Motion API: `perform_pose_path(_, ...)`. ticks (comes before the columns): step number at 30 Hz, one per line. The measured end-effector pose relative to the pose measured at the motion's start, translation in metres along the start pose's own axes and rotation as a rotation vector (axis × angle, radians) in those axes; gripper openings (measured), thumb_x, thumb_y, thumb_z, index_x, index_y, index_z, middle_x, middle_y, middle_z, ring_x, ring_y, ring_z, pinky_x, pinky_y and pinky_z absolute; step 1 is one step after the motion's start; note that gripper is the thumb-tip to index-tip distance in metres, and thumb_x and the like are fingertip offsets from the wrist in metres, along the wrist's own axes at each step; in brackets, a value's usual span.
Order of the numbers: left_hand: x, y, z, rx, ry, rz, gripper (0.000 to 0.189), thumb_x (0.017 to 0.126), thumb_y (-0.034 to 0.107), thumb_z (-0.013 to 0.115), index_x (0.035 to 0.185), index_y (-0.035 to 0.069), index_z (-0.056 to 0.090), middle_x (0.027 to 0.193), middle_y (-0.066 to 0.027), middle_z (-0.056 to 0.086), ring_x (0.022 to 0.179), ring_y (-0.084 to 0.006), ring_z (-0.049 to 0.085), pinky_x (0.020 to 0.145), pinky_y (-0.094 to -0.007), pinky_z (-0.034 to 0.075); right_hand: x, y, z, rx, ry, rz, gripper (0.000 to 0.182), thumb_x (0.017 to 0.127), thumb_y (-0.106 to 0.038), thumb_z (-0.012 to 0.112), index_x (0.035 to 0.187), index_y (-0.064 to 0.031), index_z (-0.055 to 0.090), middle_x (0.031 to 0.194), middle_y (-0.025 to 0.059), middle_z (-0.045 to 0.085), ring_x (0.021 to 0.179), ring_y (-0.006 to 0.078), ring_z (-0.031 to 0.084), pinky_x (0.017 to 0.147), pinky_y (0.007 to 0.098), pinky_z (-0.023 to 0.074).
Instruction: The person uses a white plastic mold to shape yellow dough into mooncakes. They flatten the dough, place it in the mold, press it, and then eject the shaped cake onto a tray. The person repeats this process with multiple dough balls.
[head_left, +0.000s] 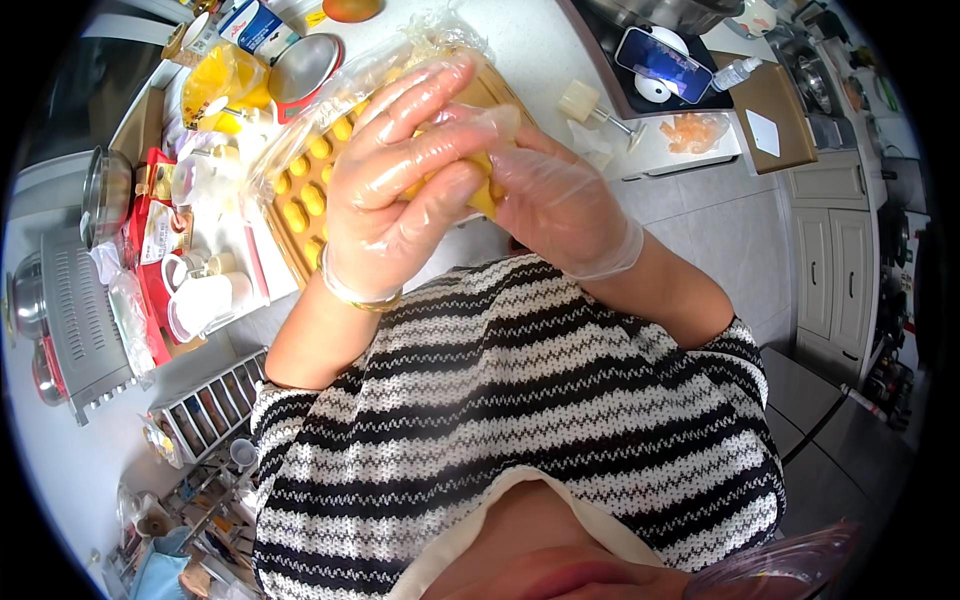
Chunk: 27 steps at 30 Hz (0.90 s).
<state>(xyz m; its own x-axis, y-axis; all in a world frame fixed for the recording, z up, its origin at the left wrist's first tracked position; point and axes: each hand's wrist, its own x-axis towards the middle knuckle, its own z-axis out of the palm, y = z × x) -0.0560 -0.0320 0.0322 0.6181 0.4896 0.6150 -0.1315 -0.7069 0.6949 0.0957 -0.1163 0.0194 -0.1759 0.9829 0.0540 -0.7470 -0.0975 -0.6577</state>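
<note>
Both of my hands wear clear plastic gloves and are raised above the near edge of the counter. A piece of yellow dough (484, 193) shows between them, mostly covered by fingers. My left hand (409, 169) curves around its left side, with the thumb against it. From the right, my right hand (566, 202) grips the same dough with its fingertips. Beneath and behind my left hand lies a brown tray (491, 90). Peanut-shaped yellow dough pieces (313, 199) stand in rows on it, and clear plastic film (349, 82) is bunched along its far side.
A plunger mould press (600, 112) lies right of the tray. Beyond it, a phone (664, 65) rests near a spray bottle (736, 73). Left are a yellow bag (225, 82), a round metal tin (306, 67), a red package (154, 247) and a white cup (214, 300).
</note>
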Motion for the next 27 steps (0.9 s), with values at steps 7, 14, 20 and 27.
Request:
perform_pose_path(7, 0.010, 0.008, -0.008, 0.407, -0.102, 0.215, 0.062, 0.057, 0.021, 0.083, 0.115, 0.005, 0.065, 0.117, -0.0123, 0.064, 0.105, -0.0322, 0.061, 0.093, -0.0410, 0.046, 0.003, 0.000, -0.007, 0.187, -0.099, -0.024, 0.039, 0.100, -0.020, 0.040, 0.131, 0.0021, 0.045, 0.120, 0.0097, 0.056, 0.114, 0.0193, 0.053, 0.098, 0.0334, 0.0425)
perform_pose_path(14, 0.007, 0.007, -0.013, 0.158, -0.088, 0.124, 0.057, 0.064, 0.019, 0.080, 0.116, 0.001, 0.063, 0.116, -0.0139, 0.065, 0.106, -0.0335, 0.061, 0.094, -0.0407, 0.045, -0.003, -0.014, -0.006, -0.160, -0.131, -0.007, 0.043, 0.098, -0.015, 0.048, 0.137, 0.0027, 0.040, 0.127, 0.0125, 0.054, 0.111, 0.0167, 0.055, 0.094, 0.0298, 0.0444)
perform_pose_path(20, -0.012, -0.002, 0.001, 0.043, 0.064, -0.019, 0.041, 0.090, 0.029, 0.059, 0.120, 0.001, 0.061, 0.125, -0.0168, 0.060, 0.119, -0.0333, 0.053, 0.104, -0.0432, 0.037, 0.000, -0.007, -0.008, -0.096, 0.022, 0.054, 0.050, 0.095, -0.012, 0.056, 0.140, 0.0028, 0.038, 0.107, 0.0061, 0.059, 0.094, 0.0114, 0.059, 0.080, 0.0251, 0.0477)
perform_pose_path(27, 0.003, 0.012, 0.004, 0.416, -0.024, -0.004, 0.036, 0.084, 0.017, 0.065, 0.116, 0.001, 0.064, 0.125, -0.0184, 0.060, 0.118, -0.0357, 0.053, 0.102, -0.0430, 0.039, -0.002, -0.014, -0.008, -0.599, 0.017, -0.071, 0.041, 0.090, -0.007, 0.054, 0.130, -0.0022, 0.051, 0.095, 0.0017, 0.058, 0.078, 0.0062, 0.052, 0.072, 0.0209, 0.0435)
